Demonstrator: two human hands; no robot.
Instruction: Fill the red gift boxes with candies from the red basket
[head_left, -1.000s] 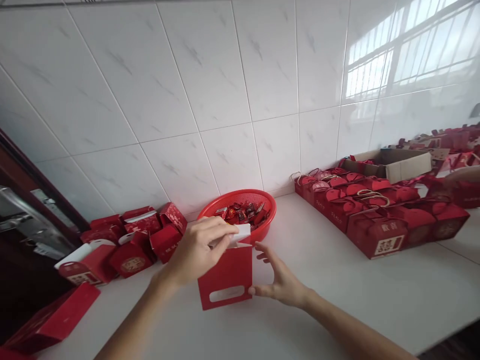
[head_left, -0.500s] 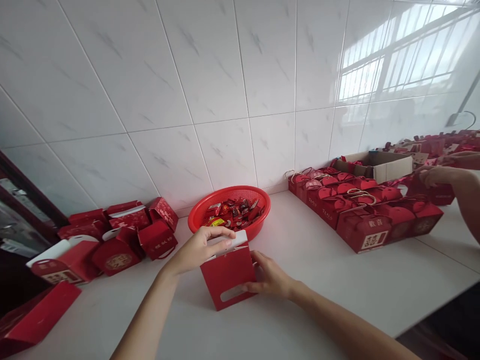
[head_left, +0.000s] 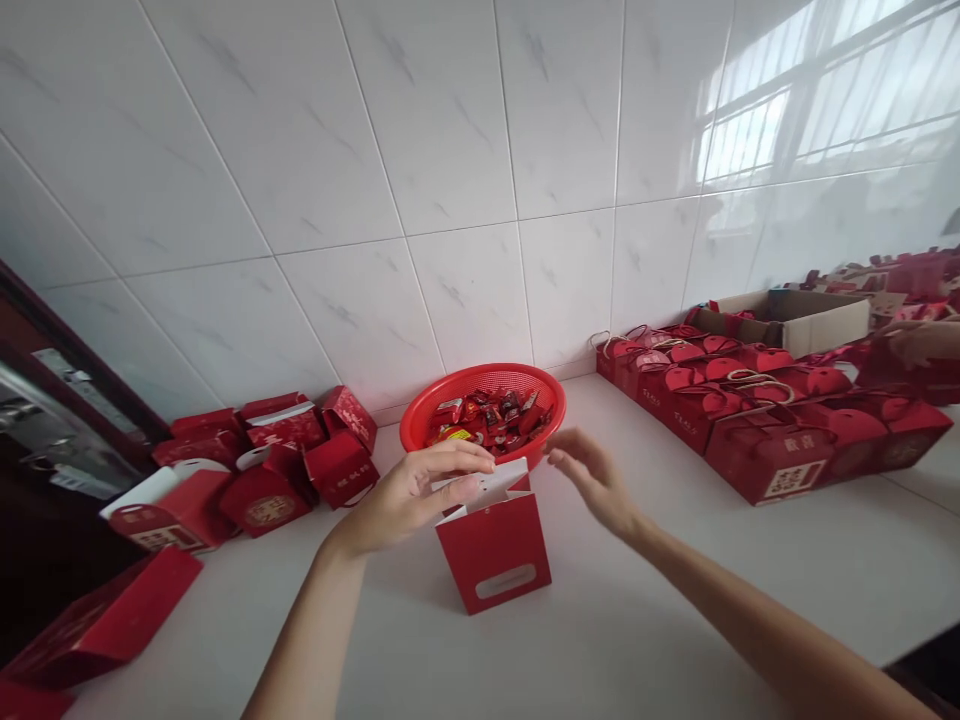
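A red paper gift box with a white inside and a pale oblong cutout low on its front stands upright on the white table, its top unfolded. My left hand is at the box's upper left, thumb and fingers pinching its top flap. To the right of the box, my right hand is raised and apart from it, fingers loosely spread and holding nothing. Just behind the box sits a red plastic basket of wrapped candies, its front partly hidden by the box and my left hand.
Several open red boxes stand at left, with another red box lying nearer. Rows of closed red boxes with cord handles fill the right, beside a cardboard carton. Another person's hand is at far right. A tiled wall rises behind.
My right hand has let go of the box's right side and moved up and right towards the basket. My left hand stays at the top flap. The view has shifted slightly left.
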